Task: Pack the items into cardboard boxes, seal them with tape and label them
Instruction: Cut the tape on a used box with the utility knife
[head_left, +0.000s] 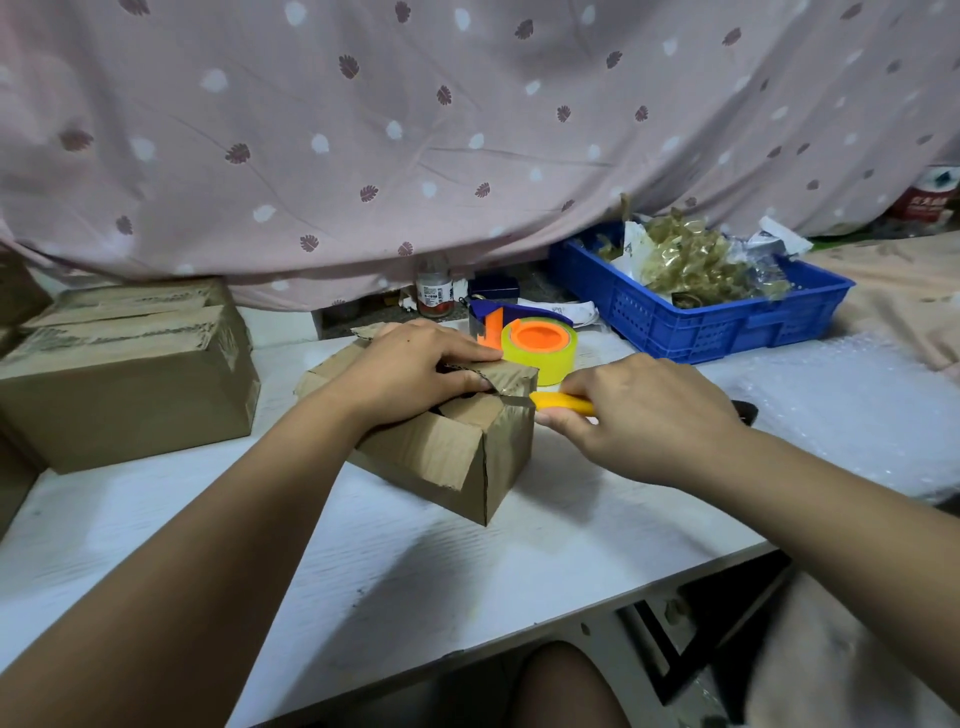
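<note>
- The small box (457, 457) sits mid-counter (363, 561) with its top flaps folded in but not flat. We see no tape across the seam and no label, so we judge sealing and labelling are both left to do on it.
- At 9 o'clock from it stands a larger box (130, 384), closed on top. Whether it is labelled we cannot tell.
- The tape dispenser (540, 348), carrying a yellow roll, waits just beyond the small box at 1 o'clock. A blue crate (701, 332) of loose wrapped goods lies at 2 o'clock.
- The left grip (415, 364) lies on top of the small box, its fingers curled over the edge of the far flap and pressing it down.
- The right grip (639, 415) is closed narrowly round a yellow knife (563, 402). The knife's tip touches the box's top edge on the 3 o'clock side.
</note>
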